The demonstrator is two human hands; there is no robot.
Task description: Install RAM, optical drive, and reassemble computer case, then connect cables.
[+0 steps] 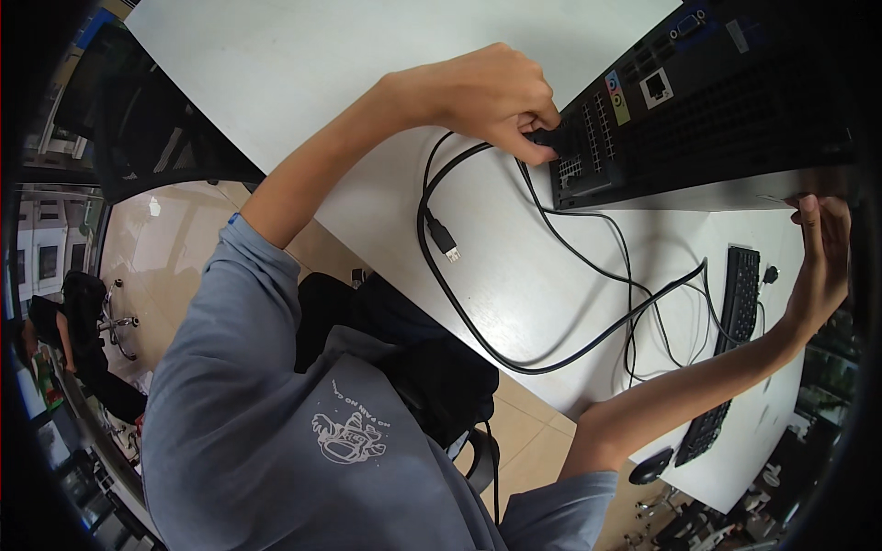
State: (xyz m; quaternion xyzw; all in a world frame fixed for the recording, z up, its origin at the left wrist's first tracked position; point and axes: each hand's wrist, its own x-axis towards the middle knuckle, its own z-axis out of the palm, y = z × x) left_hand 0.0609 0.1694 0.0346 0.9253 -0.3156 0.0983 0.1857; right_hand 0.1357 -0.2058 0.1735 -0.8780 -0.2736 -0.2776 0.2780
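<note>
gripping a black plug [544,138], left hand [491,96]; right hand [820,262] flat against boxy black computer [707,101].

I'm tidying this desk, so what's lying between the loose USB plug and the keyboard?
In the head view, black cables loop across the white desk between the USB plug and the keyboard; nothing else lies there.

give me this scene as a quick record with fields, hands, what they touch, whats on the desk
left hand: closed on a black plug at the back of the black computer case
right hand: flat against the case's far end
desk: white, bears the case, a black keyboard, looping black cables
loose end: a usb plug lying free on the desk
mouse: black, by the desk edge
</note>
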